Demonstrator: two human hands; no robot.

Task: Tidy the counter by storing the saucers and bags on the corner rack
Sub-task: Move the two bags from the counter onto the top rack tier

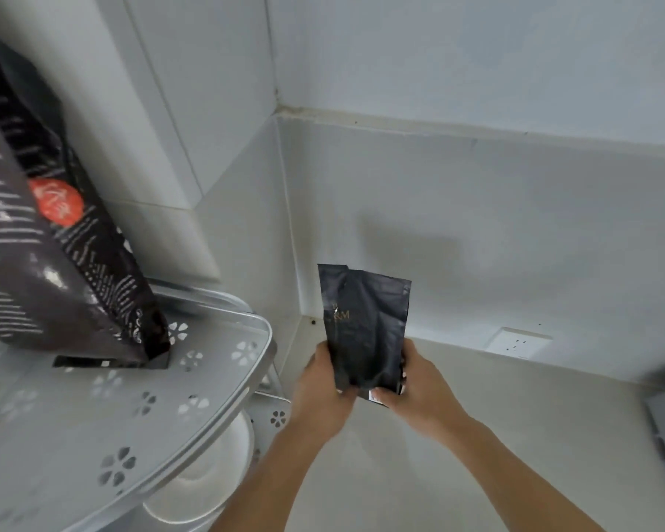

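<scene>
Just right of the corner rack's curved front edge, both hands hold one small black pouch upright over the pale tabletop. The left hand wraps the pouch's lower left edge and the right hand clamps its lower right corner, so each grip is closed on the bottom of the pouch, with the long axis running up and away from the palms. The left hand is the one nearer the rack, and the perforated top shelf lies to the left of the pouch and appears slightly higher than the hands; I judge the coming move to be a lift and sideways carry to the left.

The pouch is matt black, flat and lightly creased, with small gold lettering near its middle and a notched, sealed top edge.

On the rack's lower tier white saucers are stacked, partly hidden by the top shelf. Farther back on the top shelf a large dark bag with white line patterning and an orange-red round label leans toward the wall tiles. Free shelf lies in front of it, nearer the rack's edge.
</scene>
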